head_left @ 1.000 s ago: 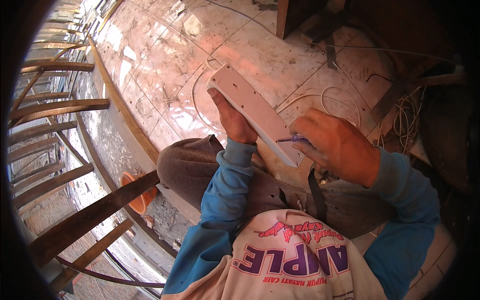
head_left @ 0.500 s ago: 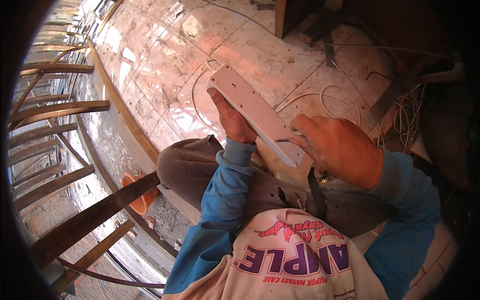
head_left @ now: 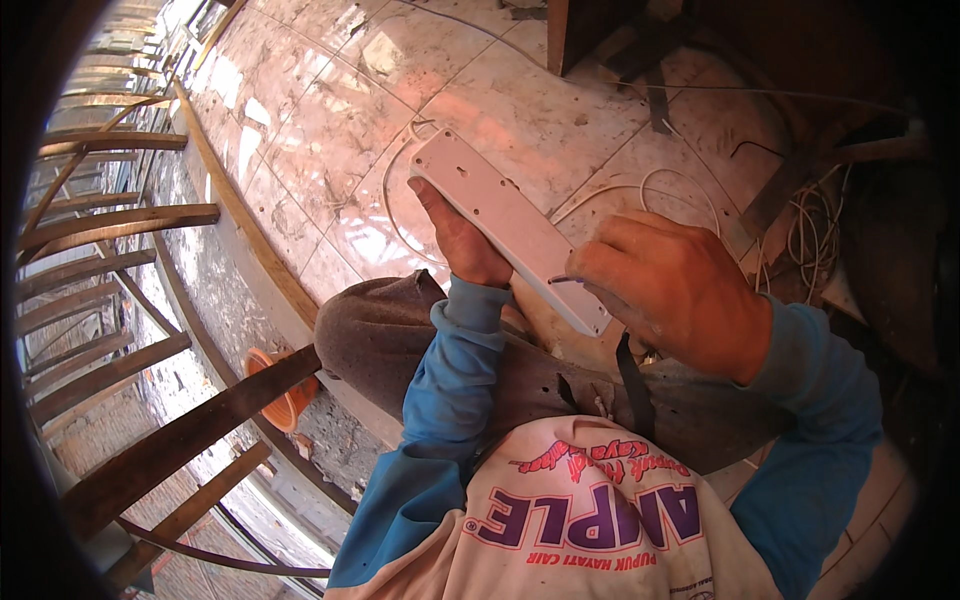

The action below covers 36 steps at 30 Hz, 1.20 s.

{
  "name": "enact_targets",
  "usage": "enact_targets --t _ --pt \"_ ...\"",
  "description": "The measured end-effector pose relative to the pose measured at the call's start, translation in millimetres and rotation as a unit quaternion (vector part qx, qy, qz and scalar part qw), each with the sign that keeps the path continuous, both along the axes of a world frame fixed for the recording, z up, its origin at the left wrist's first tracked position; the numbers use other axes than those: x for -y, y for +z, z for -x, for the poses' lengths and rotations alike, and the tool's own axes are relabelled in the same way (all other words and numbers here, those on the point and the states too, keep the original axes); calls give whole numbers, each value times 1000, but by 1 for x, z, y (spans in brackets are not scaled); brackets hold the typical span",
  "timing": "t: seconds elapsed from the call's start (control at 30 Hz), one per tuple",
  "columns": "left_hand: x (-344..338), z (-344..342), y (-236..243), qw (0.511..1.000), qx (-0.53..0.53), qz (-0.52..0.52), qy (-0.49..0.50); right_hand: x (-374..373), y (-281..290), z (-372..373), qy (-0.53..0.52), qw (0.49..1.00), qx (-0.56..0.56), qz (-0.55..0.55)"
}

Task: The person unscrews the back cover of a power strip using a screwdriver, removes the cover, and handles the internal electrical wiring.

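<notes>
A long white power strip (head_left: 500, 215) lies face down, slanting across the space above my lap. Its flat back carries screw holes and a keyhole slot, and a white cord (head_left: 388, 200) is at its far end. My left hand (head_left: 462, 240) grips it from the left side, thumb along the edge. My right hand (head_left: 675, 285) is closed over the near half, pinching a thin dark shaft (head_left: 560, 280) that looks like a screwdriver. The shaft's tip is at the strip's back; the rest is hidden by the fingers.
Dirty floor tiles (head_left: 310, 140) spread ahead, with a loop of white cable (head_left: 690, 180) and a coiled bundle (head_left: 818, 235) on the right. Dark wooden furniture (head_left: 600, 35) stands at the far right. Wooden slats (head_left: 190, 430) and an orange pot (head_left: 280, 395) are on the left.
My right hand has turned slightly at the wrist, its fingers more curled around the shaft. My left hand and the power strip have barely moved.
</notes>
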State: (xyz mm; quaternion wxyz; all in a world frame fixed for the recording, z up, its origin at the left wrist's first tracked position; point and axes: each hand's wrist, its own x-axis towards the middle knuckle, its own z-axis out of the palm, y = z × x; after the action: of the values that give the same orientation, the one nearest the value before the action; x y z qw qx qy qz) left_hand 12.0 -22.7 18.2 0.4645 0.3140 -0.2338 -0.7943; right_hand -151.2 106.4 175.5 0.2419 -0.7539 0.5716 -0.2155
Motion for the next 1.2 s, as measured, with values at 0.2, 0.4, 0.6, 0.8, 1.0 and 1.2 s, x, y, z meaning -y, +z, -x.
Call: enact_targets --t 0.2,0.4,0.6,0.8,1.0,1.2 --pt "1 -2 -4 1000 -16 -13 -17 -6 -2 -13 -93 994 34 -50" --pt "5 -5 -8 998 -33 -46 -31 -1 5 -6 7 999 46 -3" --pt "5 -6 -10 996 -40 -59 -46 -6 5 -14 -62 995 23 -68" --pt "3 -3 -3 995 -48 -61 -55 -3 5 -8 2 999 22 27" --pt "1 -2 -1 995 -44 -56 -63 -7 5 -13 -50 997 -6 -50" --pt "5 -5 -7 995 -47 -46 -70 -2 2 -7 4 996 42 74"
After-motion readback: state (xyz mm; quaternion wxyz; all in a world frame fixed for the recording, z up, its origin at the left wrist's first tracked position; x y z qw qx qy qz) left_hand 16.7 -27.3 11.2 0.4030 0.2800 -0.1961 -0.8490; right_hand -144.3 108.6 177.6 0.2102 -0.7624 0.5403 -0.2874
